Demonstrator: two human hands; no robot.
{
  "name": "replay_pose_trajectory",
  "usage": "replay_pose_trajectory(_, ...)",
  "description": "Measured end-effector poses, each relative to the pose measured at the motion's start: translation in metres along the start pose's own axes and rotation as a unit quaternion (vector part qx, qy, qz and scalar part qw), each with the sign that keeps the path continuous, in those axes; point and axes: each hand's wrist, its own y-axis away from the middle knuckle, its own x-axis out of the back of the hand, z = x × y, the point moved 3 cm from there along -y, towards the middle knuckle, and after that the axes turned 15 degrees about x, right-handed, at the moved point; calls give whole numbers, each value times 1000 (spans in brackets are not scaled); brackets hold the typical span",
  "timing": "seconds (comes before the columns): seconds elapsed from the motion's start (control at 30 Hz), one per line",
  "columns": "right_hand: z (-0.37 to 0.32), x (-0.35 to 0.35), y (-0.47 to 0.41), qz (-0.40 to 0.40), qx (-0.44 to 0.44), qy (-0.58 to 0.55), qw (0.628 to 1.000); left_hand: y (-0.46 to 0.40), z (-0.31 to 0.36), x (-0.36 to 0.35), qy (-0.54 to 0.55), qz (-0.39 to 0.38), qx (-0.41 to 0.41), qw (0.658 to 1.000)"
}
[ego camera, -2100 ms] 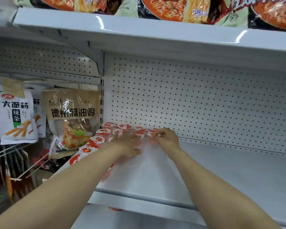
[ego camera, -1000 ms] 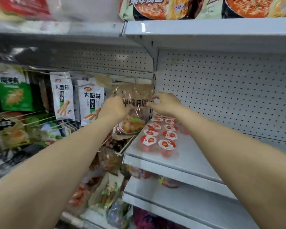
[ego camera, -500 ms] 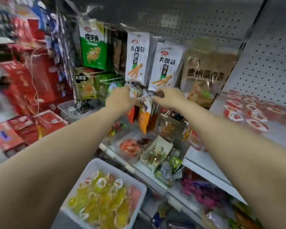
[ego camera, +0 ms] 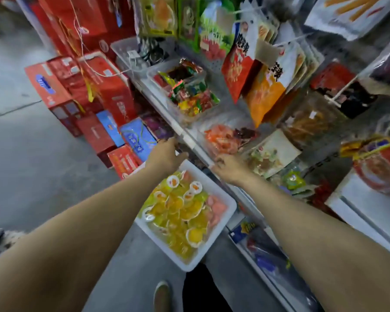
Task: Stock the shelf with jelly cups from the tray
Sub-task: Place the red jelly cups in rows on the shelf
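Observation:
A white tray [ego camera: 226, 218] sits low in front of me, heaped with several yellow, orange and pink jelly cups [ego camera: 180, 212]. My left hand [ego camera: 164, 155] hovers just above the tray's far corner, fingers loosely extended and empty. Beyond the tray's far right edge, my right hand [ego camera: 229, 166] reaches down beside a shelf rail, fingers loosely bent, holding nothing I can see. The white shelf [ego camera: 358, 199] shows only as a corner at the right edge.
Red and blue gift boxes [ego camera: 92, 95] are stacked on the floor at the left. Clear bins of wrapped candy [ego camera: 189, 95] line a low shelf behind the tray. Snack bags [ego camera: 263, 79] hang on hooks above. My shoe [ego camera: 162, 296] shows at the bottom.
My view has swung from the shelf with red jelly cups down and left to the tray. Both hands have left the shelf and dropped toward the tray, empty.

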Motion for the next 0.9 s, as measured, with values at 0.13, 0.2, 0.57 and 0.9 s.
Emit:
replay_pose_trajectory(0.13,58,-63,-21,-82,-61,-19,995,-30,-32,-57,-6,-52,59,997)
replay_pose_trajectory(0.2,83,-94,-29,-115,-95,-44,988,-42,-42,-83,0,-66,78,995)
replay_pose_trajectory(0.57,158,-184,-59,-182,-140,-132,964,-104,-55,-177,45,-143,204,968)
replay_pose_trajectory(0.9,168,-209,-62,-155,-156,-238,946,-143,-69,-228,173,-170,323,915)
